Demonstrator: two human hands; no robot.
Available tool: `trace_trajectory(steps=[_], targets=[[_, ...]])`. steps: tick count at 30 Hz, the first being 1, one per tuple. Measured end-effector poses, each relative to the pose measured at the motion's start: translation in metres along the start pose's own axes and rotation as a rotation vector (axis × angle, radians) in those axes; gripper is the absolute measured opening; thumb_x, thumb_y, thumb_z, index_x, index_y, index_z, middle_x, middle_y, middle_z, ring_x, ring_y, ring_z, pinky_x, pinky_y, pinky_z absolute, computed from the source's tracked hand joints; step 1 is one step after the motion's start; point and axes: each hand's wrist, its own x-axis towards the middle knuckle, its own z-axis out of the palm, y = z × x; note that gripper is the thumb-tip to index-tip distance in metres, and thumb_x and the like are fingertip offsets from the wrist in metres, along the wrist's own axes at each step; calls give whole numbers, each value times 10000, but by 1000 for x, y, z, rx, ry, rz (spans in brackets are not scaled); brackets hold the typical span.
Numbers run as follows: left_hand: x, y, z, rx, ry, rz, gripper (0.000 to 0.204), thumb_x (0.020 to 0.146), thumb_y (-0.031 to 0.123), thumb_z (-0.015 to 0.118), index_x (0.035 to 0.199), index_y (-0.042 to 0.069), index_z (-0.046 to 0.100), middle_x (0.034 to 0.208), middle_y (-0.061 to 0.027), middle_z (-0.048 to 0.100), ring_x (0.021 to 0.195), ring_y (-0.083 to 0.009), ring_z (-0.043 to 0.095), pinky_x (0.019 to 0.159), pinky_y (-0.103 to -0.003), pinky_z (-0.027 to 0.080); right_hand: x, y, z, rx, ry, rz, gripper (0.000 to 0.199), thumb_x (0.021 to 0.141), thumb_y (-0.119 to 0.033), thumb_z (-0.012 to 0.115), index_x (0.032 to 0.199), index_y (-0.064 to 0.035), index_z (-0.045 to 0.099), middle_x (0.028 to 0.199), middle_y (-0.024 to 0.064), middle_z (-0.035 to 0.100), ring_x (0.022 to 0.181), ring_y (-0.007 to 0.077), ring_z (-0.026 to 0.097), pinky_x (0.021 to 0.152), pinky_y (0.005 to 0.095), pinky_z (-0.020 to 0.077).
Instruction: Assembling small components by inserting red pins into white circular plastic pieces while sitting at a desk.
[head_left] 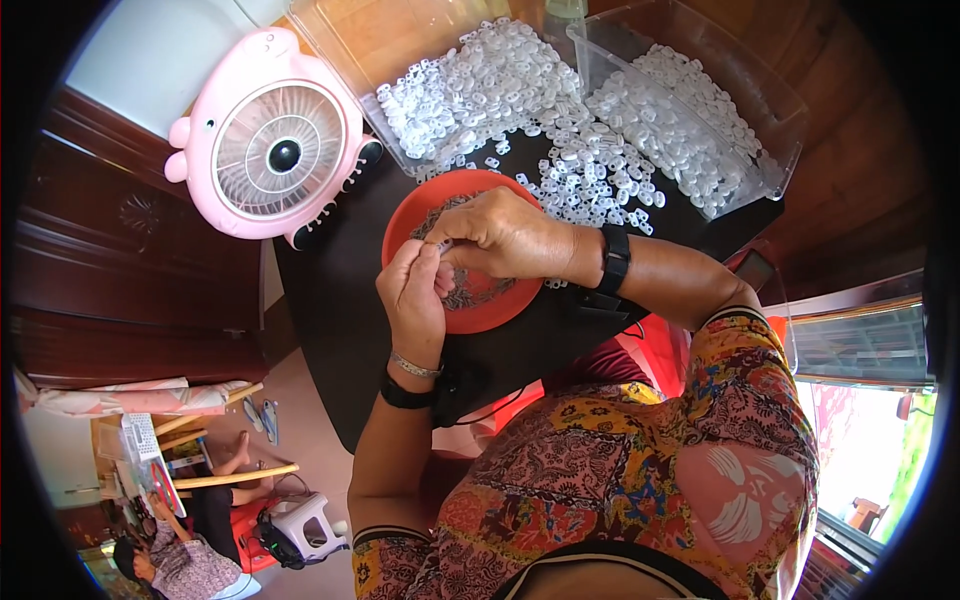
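My left hand (415, 295) and my right hand (500, 235) meet over a red round dish (495, 305) that holds small dark metal parts. Between the fingertips of both hands is one tiny pale piece (443, 243), pinched from each side. Loose white plastic pieces (590, 175) lie spread on the black tabletop (330, 300) just beyond the dish. A black band is on each wrist, and the left wrist also wears a thin silver bracelet.
Two clear plastic bins (690, 110) full of white pieces stand at the far side. A pink animal-shaped fan (275, 140) stands at the table's left corner. Dark wooden furniture is on the left; another person (185, 560) sits on the floor at lower left.
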Motion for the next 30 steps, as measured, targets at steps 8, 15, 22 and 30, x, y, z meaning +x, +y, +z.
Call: trace_trajectory(steps=[8,15,22,30], targets=[[3,-1,-1,-37,-33,72,210,926,159,493,786,11,548,640,-8,529,553,-52,481,506,-197,369,1,0,-6,-113,46,-109,275,701,-56,749,956,-41,647,868,84,662,798,275,648,699,345,526],[6,-3,-4,-53,-28,81,203,928,158,484,796,12,537,644,-5,520,556,-56,485,509,-193,376,2,-3,-4,18,68,2,305,696,-74,766,974,-37,648,866,91,661,799,260,651,698,337,525],[5,0,-3,-38,-32,26,197,928,167,494,817,13,546,652,-4,525,555,-59,488,509,-192,382,0,3,-4,-4,34,8,316,698,-62,765,987,-35,639,874,105,658,798,266,658,694,325,525],[5,1,-6,-88,-81,-11,135,894,131,515,840,21,570,660,-5,538,565,-66,502,516,-198,391,-1,-3,-4,33,2,83,346,696,-11,745,1026,-35,643,941,123,665,830,271,662,719,335,531]])
